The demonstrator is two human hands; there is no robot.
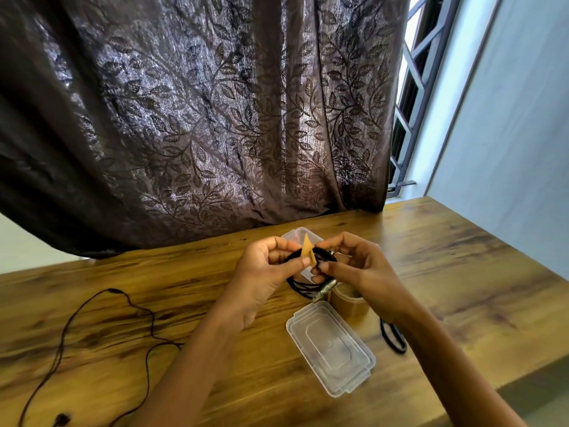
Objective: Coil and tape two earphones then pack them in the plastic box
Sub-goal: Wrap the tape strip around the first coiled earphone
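both hands hover just above and behind the tape roll (pixel 351 303), the left hand (pixel 268 266) and right hand (pixel 363 266) each pinching the coiled earphone (pixel 300 287) where a tan tape strip (pixel 308 252) folds over its cord, hiding much of a clear plastic part (pixel 291 238) behind the roll. the clear plastic box (pixel 331 343) lies just in front of the roll. a black loop (pixel 394 334) sits to the roll's right, partly under the right forearm, and the uncoiled second earphone (pixel 92 318) sprawls well to its left on the wooden table (pixel 462 272).
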